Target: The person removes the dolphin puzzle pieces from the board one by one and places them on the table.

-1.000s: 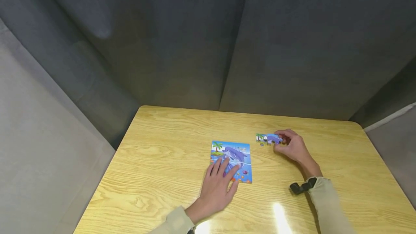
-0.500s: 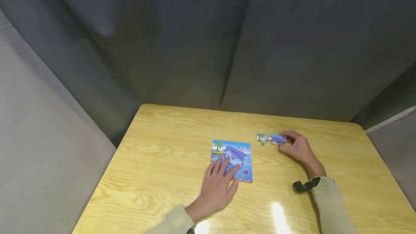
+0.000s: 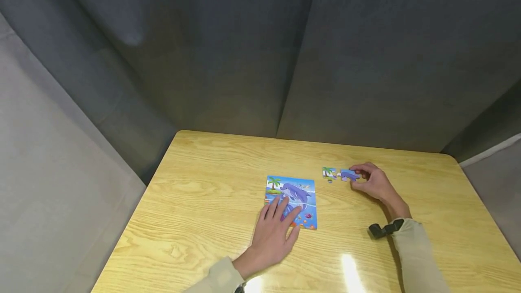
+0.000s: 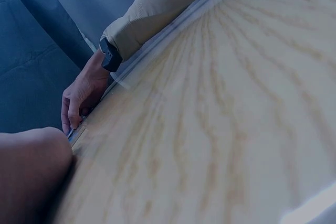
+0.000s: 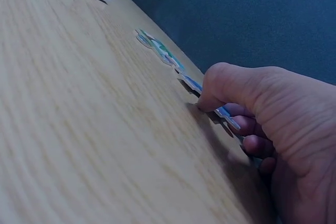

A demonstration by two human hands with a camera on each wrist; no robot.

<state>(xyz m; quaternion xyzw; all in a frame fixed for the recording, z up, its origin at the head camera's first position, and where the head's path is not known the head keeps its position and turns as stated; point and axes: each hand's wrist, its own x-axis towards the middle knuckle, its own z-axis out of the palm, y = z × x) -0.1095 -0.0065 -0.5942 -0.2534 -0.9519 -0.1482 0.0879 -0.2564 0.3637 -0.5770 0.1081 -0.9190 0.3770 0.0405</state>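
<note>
My left hand (image 3: 272,236) rests with spread fingers on the lower left part of a square dolphin picture (image 3: 307,198) lying on the table. Its fingers cover part of the printed scene. To the right and farther back, my right hand (image 3: 376,184) pinches a blue jigsaw puzzle piece (image 3: 348,175) with a purple dolphin on it, between thumb and fingers. Just left of that lies a palm-tree puzzle piece (image 3: 328,172), a narrow gap apart. In the right wrist view the held piece (image 5: 191,83) is tilted slightly above the wood, partly hidden by the thumb.
The wooden table (image 3: 195,211) has its far edge close behind the puzzle pieces. Dark grey curtain (image 3: 228,58) hangs behind it, and a lighter grey panel (image 3: 49,171) stands at the left. A light glare shows near the front.
My right hand has drawn the dolphin puzzle piece a little to the right, from against the palm-tree piece to a small gap away. The left hand stays in place on the picture.
</note>
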